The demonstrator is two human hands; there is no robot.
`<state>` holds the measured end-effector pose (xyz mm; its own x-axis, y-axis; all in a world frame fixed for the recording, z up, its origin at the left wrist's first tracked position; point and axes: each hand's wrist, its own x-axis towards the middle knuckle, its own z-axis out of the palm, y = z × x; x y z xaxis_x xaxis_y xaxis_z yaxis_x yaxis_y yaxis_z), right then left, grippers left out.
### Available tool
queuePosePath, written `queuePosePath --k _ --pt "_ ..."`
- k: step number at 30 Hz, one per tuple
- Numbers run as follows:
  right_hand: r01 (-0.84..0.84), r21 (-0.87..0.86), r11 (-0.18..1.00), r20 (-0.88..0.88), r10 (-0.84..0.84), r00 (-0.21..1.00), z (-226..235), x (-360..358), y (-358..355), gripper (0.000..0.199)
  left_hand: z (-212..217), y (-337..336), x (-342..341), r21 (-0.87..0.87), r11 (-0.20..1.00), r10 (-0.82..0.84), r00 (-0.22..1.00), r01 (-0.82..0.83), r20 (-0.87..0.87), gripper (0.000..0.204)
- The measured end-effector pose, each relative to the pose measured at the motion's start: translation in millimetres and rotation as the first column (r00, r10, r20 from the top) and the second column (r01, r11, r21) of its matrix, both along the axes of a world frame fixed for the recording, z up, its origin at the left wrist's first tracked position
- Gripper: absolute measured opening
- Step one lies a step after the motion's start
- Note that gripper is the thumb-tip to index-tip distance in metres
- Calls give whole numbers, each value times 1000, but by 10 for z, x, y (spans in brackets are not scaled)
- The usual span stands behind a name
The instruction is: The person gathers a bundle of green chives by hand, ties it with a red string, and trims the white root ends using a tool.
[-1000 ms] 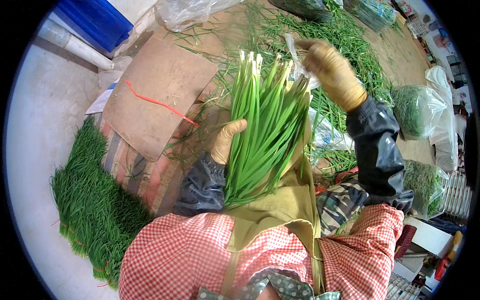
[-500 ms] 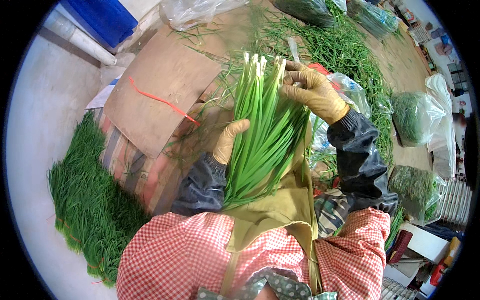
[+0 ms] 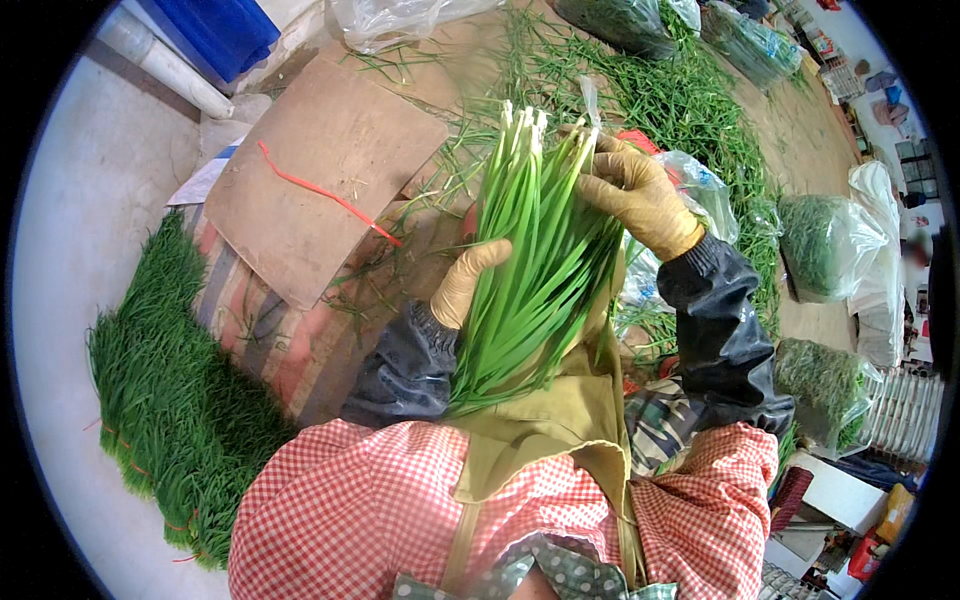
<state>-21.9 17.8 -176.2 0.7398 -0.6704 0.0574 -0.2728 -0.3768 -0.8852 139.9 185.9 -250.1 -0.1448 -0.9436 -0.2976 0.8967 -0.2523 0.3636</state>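
Observation:
A bunch of garlic chives (image 3: pixel 525 250), with white stem ends up and green leaves trailing down, lies over my olive apron (image 3: pixel 545 420). My left hand (image 3: pixel 470 280), in a tan glove, is wrapped round the bunch from the left, its thumb across the leaves and its other fingers hidden behind. At the upper right my right hand (image 3: pixel 635 195), gloved alike, pinches some chive stems near their white ends, apart from the main part of the bunch. A flat brown board (image 3: pixel 325 170) lies to the left with a red tie strip (image 3: pixel 325 198) on it.
Tied chive bundles (image 3: pixel 180 390) are heaped at the left on a striped cloth (image 3: pixel 280 350) and the floor. Loose green leaves (image 3: pixel 690 110) litter the ground ahead and right. Bagged greens (image 3: pixel 825 240) stand at the right, and a clear plastic bag (image 3: pixel 400 20) lies at the far side.
Both hands and the chive bunch have shifted slightly right. My right hand has moved a little lower with its pinched stems. The grip of my left hand looks the same.

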Motion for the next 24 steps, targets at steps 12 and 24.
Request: queuePosePath --k 12,24 --pt "108 -993 48 -1 -916 401 971 -965 -1517 17 82 21 -51 -50 996 -77 997 78 20 40" --pt "-405 -800 443 -480 -69 874 593 -113 89 15 -134 -18 -20 -31 999 -13 996 11 -92 49"
